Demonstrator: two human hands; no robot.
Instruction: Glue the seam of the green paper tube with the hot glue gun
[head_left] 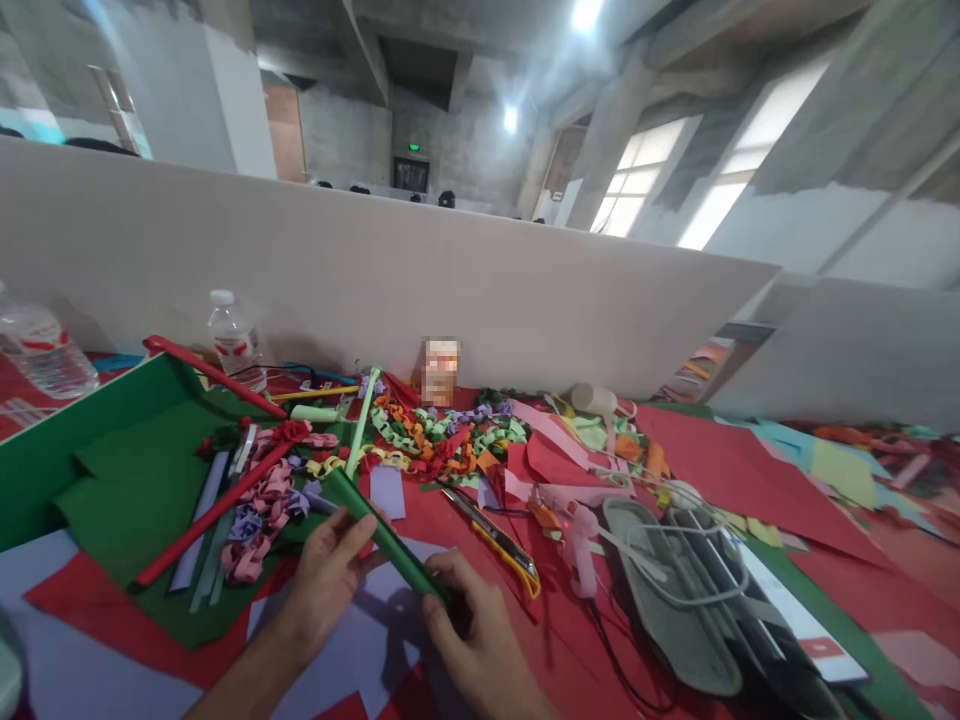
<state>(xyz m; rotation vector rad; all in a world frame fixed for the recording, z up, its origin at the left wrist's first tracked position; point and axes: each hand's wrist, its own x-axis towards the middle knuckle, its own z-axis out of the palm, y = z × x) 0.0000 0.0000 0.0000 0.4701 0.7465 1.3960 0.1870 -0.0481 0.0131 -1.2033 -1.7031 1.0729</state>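
Observation:
A rolled tube of green paper (390,545) slants between my two hands, above lilac and red sheets. My left hand (337,560) pinches its upper part between thumb and fingers. Lower down, my right hand (472,610) grips the near end, its fingers wrapped round the roll. Just beyond the tube lie a small lilac paper piece (388,492) and a thin pale green paper stick (363,425). To the right rests a yellow utility knife (495,540), and past it a pink hot glue gun (581,550) with a dark cord.
Colourful paper chains (450,435) heap up by the white partition (375,260). A green box (90,450) and a long red paper stick (217,515) lie left. Two water bottles (236,340) stand behind. On the right are an open grey case (667,600), looped white cable and red sheets (757,480).

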